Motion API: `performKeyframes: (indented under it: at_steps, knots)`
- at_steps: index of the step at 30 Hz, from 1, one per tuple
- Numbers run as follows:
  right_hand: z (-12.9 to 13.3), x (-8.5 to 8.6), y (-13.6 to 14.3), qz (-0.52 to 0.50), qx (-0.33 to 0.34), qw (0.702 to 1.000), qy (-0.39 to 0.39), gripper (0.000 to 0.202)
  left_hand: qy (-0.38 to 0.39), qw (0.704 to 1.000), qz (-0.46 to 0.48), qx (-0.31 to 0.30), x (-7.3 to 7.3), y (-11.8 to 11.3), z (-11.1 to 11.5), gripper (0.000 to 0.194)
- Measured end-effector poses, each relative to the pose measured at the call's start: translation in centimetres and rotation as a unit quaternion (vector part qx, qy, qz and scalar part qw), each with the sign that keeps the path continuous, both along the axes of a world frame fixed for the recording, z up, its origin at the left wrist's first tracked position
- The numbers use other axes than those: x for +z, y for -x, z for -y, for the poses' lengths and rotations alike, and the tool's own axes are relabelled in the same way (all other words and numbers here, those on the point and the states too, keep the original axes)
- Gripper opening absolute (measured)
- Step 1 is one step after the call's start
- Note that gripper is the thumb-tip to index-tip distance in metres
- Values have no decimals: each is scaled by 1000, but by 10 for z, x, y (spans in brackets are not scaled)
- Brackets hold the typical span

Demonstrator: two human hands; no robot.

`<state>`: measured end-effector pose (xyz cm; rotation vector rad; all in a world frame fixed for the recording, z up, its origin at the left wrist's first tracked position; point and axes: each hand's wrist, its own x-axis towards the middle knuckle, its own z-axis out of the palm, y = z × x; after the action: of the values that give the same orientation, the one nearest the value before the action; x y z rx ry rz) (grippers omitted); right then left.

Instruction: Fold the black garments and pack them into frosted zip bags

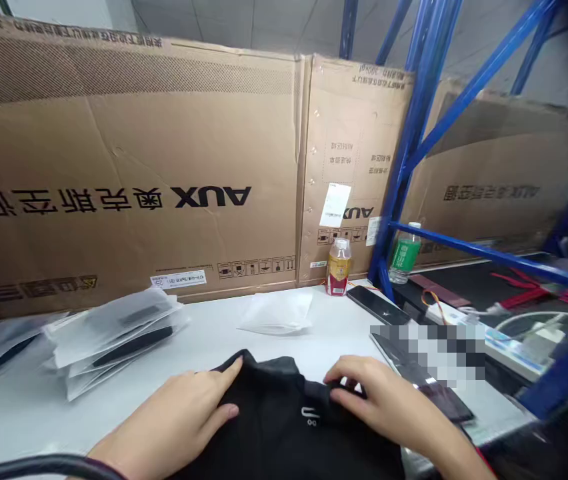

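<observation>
1. Head view: a black garment (pixel 274 433) with a small white mark (pixel 310 417) lies on the white table (pixel 209 343), between and under both hands.
2. Left hand (pixel 189 410): forefinger at the garment's upper edge, thumb spread apart from it on the cloth; whether it grips, I cannot tell.
3. Right hand (pixel 377 393): thumb and fingertips appear closed on the garment's upper edge, right of the mark.
4. Progress, as I judge it: the garment is laid out and being handled, outside any bag. Its lower part runs out of view, so what is left cannot be told.
5. Nearby: a pile of bags (pixel 114 323) holding dark things, and a lone bag (pixel 279 312) beyond the garment.
</observation>
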<state>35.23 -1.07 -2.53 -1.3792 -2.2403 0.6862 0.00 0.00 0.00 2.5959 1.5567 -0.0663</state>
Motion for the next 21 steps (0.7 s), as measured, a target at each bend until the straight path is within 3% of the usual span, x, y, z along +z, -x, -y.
performKeyframes:
  at_steps: [2, 5, 8, 12, 16, 21]
  knots:
    - [-10, -11, -1, -3, -130, 989, -67, 29, -30, 1000, 3, -2, 7, -17, -4, 35]
    - [-16, -21, 2, 16, -201, 967, -157, 42, -47, 996, 41, -58, 5, -36, -10, 31]
    - [-10, -18, 9, 54, -114, 976, -180, 44, -38, 986, 81, -140, -7, -46, -20, 53]
    - [2, -6, 18, 101, 29, 993, -50, 44, -40, 986, 87, -134, -8, -52, -48, 31]
    - [3, 0, 18, 106, 45, 993, 16, 50, -79, 988, 64, -113, -4, -64, -94, 42]
    - [2, 3, 21, 116, 31, 992, 25, 51, -15, 994, 8, -109, -23, -89, -143, 50]
